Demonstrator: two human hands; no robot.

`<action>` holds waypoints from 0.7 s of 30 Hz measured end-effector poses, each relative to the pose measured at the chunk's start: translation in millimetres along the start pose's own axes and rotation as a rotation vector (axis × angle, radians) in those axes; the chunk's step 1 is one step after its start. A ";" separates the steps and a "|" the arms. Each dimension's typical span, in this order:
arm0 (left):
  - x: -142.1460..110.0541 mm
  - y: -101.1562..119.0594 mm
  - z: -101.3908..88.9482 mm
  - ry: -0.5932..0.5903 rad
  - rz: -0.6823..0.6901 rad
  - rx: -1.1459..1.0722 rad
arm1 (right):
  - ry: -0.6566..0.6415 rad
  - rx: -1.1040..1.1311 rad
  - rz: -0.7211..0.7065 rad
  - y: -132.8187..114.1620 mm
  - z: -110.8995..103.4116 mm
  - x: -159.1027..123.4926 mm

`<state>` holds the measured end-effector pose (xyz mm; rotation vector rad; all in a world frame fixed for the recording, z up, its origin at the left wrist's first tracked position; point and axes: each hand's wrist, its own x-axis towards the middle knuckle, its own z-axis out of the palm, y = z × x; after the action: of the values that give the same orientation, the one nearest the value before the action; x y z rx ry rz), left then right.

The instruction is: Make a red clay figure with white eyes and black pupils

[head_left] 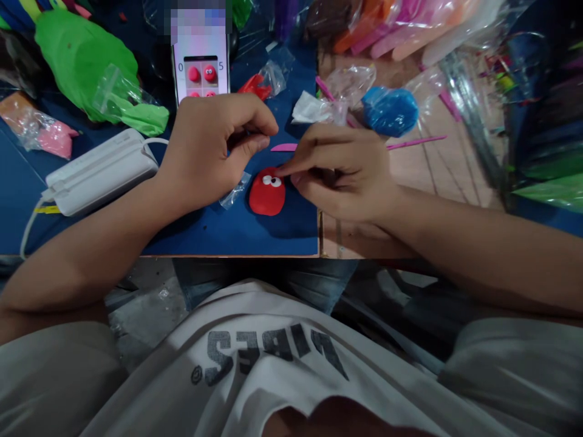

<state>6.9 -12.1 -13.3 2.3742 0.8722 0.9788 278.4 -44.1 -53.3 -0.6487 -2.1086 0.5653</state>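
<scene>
A red clay figure (267,200) with two white eyes and dark pupils sits upright on the blue tabletop. My right hand (348,173) is at its right side, index finger stretched to its upper edge by the eyes. The thumb is apart below that finger and the others are curled. Left of and above the figure, my left hand (204,149) has thumb and index brought together in a pinch; anything between them is too small to make out. A pink modelling tool (416,143) lies behind my right hand, which covers its middle.
Behind my left hand, a phone (200,51) shows pictures of red clay shapes. A white power bank (102,173) with a cable lies left. Around are bagged blue clay (390,111), green clay (84,57), red clay (255,87) and a small clear bag (234,193).
</scene>
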 end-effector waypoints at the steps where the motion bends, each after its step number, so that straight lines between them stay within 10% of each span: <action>1: 0.5 0.8 -0.4 -0.011 -0.020 -0.020 | 0.051 -0.006 0.024 0.3 0.1 0.9; 21: -0.3 10.9 -8.0 -0.353 -0.131 0.023 | 0.154 -0.055 0.204 5.4 -1.0 3.7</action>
<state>5.1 -18.9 -1.7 2.3726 0.8884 0.4795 278.6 -37.5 -53.8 -0.9169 -1.9326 0.5519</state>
